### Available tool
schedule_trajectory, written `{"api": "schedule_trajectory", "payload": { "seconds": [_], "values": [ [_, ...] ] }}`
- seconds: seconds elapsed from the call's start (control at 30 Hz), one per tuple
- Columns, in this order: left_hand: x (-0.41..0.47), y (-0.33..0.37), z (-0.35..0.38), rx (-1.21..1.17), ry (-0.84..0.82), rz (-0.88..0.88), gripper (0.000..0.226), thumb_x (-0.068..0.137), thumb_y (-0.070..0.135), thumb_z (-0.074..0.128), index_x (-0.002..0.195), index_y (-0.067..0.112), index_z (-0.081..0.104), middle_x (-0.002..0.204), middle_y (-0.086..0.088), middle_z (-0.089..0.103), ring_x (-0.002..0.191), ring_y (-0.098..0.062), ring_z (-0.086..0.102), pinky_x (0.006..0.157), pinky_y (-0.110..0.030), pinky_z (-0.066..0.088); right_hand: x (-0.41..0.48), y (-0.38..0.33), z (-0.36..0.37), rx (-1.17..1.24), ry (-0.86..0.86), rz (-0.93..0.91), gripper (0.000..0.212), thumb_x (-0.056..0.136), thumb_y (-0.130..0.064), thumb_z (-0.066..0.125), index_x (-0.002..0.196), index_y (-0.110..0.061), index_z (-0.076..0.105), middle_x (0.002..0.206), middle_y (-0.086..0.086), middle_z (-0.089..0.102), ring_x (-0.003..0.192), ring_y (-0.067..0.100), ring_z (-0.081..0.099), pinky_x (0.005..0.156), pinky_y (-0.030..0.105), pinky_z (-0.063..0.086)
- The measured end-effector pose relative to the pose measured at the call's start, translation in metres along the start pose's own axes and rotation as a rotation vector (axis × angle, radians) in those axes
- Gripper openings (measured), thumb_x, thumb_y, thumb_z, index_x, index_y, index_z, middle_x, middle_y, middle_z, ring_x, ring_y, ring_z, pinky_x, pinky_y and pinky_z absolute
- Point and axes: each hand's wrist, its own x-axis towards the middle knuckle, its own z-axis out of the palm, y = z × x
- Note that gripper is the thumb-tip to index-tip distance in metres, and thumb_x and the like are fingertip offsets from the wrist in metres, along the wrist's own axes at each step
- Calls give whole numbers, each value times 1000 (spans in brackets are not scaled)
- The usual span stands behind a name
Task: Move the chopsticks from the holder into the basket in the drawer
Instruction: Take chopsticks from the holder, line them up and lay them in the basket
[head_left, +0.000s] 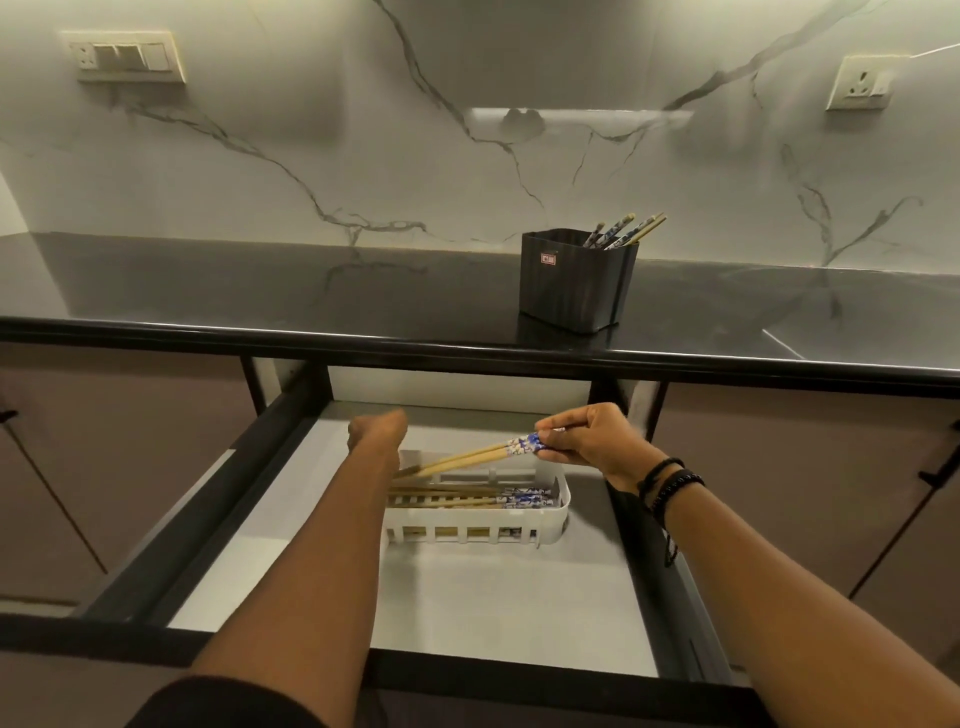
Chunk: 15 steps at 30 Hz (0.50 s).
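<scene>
Place: home kitchen
Countertop (260, 291): black polished stone, at 12 o'clock
Backsplash (363, 171): veined marble, fitted with a socket (860, 83) at 1 o'clock
Drawer (519, 675): flanked by cabinet doors (130, 441)

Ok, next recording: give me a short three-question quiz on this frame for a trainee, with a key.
1. True or false: the black holder on the countertop is empty.
2. Where does the right hand pinch the held pair of chopsticks? A) the bare wooden tips B) the blue patterned ends C) the middle
3. Fill in: the white basket sits inside the open ____.
Key: 1. false, several chopsticks stick out of it; 2. B; 3. drawer.
</scene>
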Motion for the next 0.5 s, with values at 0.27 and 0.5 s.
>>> {"api": "schedule_trajectory", "payload": {
  "seconds": [0.27,0.5],
  "values": [
    [8,-17,2,318,3,-53,32,92,14,56,119,-2,52,92,-14,51,78,-20,49,69,-25,41,10,29,15,-241,35,6,17,87,-5,66,100,5,70,108,21,70,88,24,69,67,22,60],
    [10,-22,5,416,51,-18,23,92,11,57,112,-1,55,81,-13,52,62,-17,44,67,-27,44,13,28,20,-796,8,-209,18,90,-12,66,101,-1,75,103,13,74,94,23,69,90,31,55]
  ]
}}
